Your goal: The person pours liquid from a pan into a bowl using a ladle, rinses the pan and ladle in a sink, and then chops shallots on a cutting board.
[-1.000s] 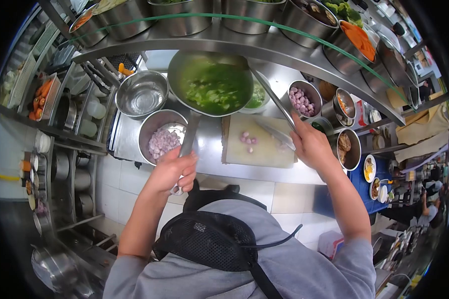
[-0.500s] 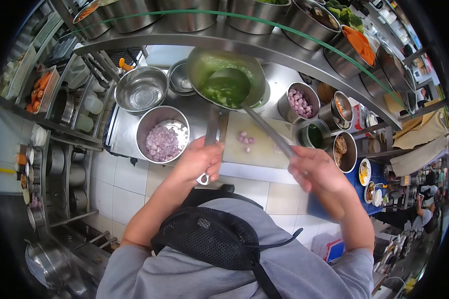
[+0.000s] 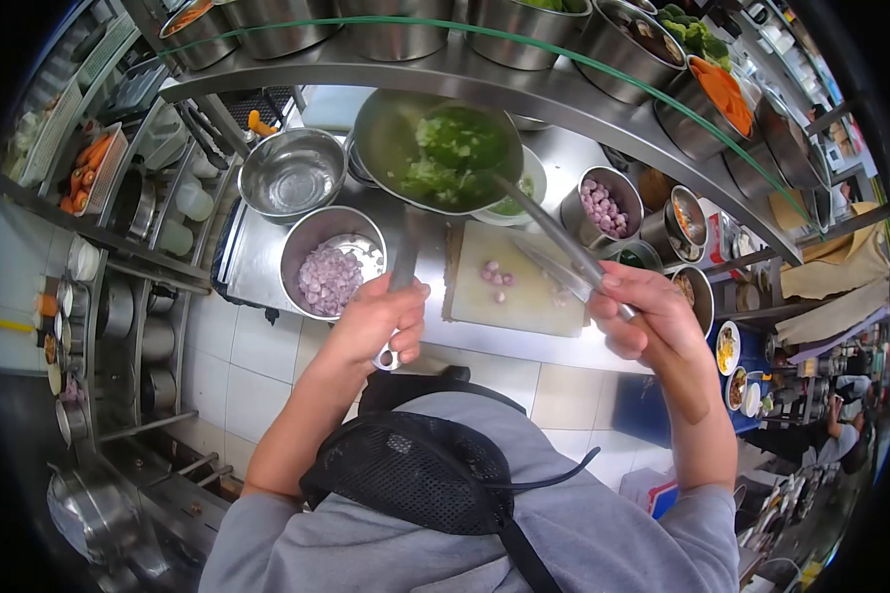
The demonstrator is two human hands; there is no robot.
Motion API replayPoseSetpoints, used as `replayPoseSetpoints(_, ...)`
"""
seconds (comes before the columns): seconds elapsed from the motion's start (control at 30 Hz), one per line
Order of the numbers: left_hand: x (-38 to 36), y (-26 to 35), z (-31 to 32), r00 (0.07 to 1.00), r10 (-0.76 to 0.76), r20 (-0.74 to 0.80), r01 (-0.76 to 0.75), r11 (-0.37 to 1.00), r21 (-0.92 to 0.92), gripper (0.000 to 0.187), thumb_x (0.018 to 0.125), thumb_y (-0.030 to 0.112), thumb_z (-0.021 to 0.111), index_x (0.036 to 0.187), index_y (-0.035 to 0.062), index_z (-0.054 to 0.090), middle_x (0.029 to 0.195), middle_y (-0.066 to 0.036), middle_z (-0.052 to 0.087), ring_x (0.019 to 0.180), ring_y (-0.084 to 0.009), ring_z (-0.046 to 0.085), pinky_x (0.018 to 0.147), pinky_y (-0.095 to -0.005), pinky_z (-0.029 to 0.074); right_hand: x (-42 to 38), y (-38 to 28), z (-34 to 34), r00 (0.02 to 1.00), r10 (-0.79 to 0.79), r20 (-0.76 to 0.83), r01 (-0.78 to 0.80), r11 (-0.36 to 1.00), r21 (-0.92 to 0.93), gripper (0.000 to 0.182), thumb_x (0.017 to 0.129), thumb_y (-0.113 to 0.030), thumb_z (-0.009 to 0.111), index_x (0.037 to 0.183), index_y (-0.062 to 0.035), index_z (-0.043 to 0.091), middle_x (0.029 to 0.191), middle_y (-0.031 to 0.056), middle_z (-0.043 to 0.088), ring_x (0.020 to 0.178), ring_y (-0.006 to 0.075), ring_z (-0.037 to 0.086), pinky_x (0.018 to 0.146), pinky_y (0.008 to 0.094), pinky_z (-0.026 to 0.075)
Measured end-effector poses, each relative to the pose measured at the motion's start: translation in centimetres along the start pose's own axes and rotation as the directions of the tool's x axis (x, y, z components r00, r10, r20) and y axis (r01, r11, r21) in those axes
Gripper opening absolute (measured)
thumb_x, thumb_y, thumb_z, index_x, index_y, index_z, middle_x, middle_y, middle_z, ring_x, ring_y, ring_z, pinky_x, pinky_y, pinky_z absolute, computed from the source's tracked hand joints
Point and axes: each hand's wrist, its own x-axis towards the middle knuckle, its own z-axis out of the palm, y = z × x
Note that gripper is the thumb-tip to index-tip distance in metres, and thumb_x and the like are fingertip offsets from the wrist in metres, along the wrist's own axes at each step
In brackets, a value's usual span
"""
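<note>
My left hand (image 3: 378,321) is closed around the long handle of a metal pan (image 3: 374,148), lifted above the counter and tilted. Chopped green food in green liquid (image 3: 457,143) lies inside it. My right hand (image 3: 645,314) grips the ladle (image 3: 556,230) by its handle; the ladle's head reaches into the pan and is mostly hidden. Behind the pan's right side, a bowl (image 3: 534,178) with some green contents is partly covered. Below the ladle handle, a knife (image 3: 549,259) and a few peeled shallots (image 3: 496,275) lie on a cutting board (image 3: 475,301).
A pot of chopped shallots (image 3: 328,282) and a steel bowl (image 3: 292,173) stand left. At right are a pot of whole shallots (image 3: 603,206) and several other containers. A steel shelf (image 3: 425,74) with pots overhangs the counter's back. A person sits far right.
The ladle's head, earlier plainly visible in the pan, now lies lower right and is mostly hidden. The green food has spread upward, and the pan's tilt has changed. More of the bowl behind shows.
</note>
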Motion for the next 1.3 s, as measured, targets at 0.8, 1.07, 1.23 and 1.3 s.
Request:
replayPoseSetpoints(0.8,-0.1,1.9,-1.3,0.995,0.059,-0.084,-0.049,0.991,0.123,0.01,0.112,0.016,0.065,0.112,0.0116,0.056,0.072,0.002,0.048,0.048,-0.0095,0.044,0.043,-0.0328,0.04,4.3,3.2,-8.0,0.95,-0.186,-0.251,0.028,0.852,-0.524,0.023,0.109,-0.016,0.064,0.125,0.0005,0.068,0.087,0.002,0.067,0.054,0.0089,0.057,0.05,0.0269,0.045)
replayPoseSetpoints(1.07,0.7,2.1,-0.5,0.989,0.098,-0.107,-0.07,0.968,0.239,0.01,0.112,0.016,0.064,0.11,0.0124,0.055,0.07,0.003,0.047,0.046,-0.0086,0.043,0.042,-0.0323,0.039,5.2,8.1,-10.7,0.853,-0.484,-0.193,0.137,0.566,-0.813,0.059,0.107,-0.013,0.066,0.162,0.0042,0.053,0.092,0.0066,0.068,0.062,0.0105,0.059,0.055,0.0281,0.052)
replayPoseSetpoints(1.23,1.3,2.3,0.2,0.986,0.138,-0.088,-0.104,0.944,0.314,0.015,0.109,0.014,0.066,0.109,0.0067,0.053,0.07,0.0,0.049,0.046,-0.0116,0.045,0.042,-0.0347,0.043,3.3,7.3,-9.0,0.825,-0.533,-0.189,0.124,0.496,-0.86,0.061,0.107,-0.011,0.068,0.164,0.0028,0.052,0.096,0.0086,0.071,0.066,0.0109,0.059,0.059,0.0286,0.052)
replayPoseSetpoints(1.3,1.7,2.4,0.4,0.987,0.133,-0.086,-0.099,0.94,0.326,0.015,0.109,0.015,0.066,0.108,0.0067,0.053,0.068,0.0,0.048,0.046,-0.0116,0.044,0.042,-0.0347,0.043,2.6,6.4,-8.6,0.874,-0.414,-0.255,0.165,0.746,-0.645,0.06,0.108,-0.01,0.068,0.165,0.002,0.051,0.095,0.0079,0.072,0.07,0.0118,0.063,0.066,0.0293,0.053)
